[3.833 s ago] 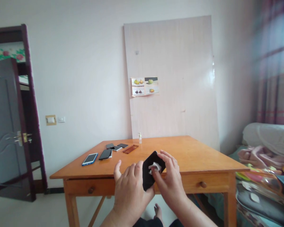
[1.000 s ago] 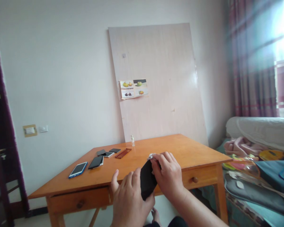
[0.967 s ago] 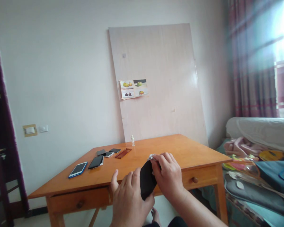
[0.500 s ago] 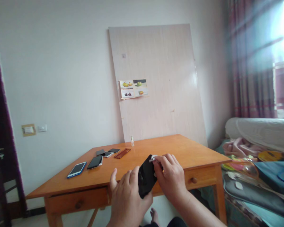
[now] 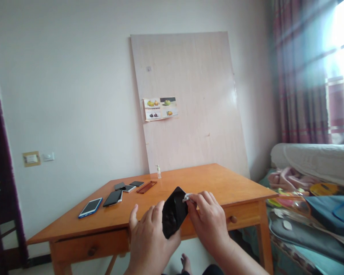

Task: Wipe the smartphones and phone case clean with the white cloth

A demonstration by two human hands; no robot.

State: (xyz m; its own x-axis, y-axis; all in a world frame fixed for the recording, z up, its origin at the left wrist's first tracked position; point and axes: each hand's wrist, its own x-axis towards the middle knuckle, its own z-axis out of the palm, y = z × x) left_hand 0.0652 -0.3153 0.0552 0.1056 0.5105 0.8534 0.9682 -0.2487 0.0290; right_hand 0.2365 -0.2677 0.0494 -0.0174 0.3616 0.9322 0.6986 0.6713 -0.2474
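In my left hand [image 5: 151,236] is a black smartphone [image 5: 174,214], tilted, its glossy dark face towards me. The fingers grip its left edge and the thumb lies along the lower edge. My right hand [image 5: 208,215] pinches a small crumpled white tissue [image 5: 187,197] against the phone's right edge, near the upper corner. Most of the tissue is hidden by the fingers. Both hands are held up in front of the near edge of the wooden table [image 5: 200,183].
On the table's left lie a blue-edged phone [image 5: 91,207], a black phone [image 5: 112,198], several smaller devices [image 5: 129,188] and a reddish-brown frame-like case [image 5: 146,187]. A small pump bottle [image 5: 158,172] stands at the back. A cluttered bed [image 5: 301,225] is at the right.
The tissue has slid a little down along the phone's right edge with my right hand. The phone has turned slightly, showing more of its face. The view has shifted slightly.
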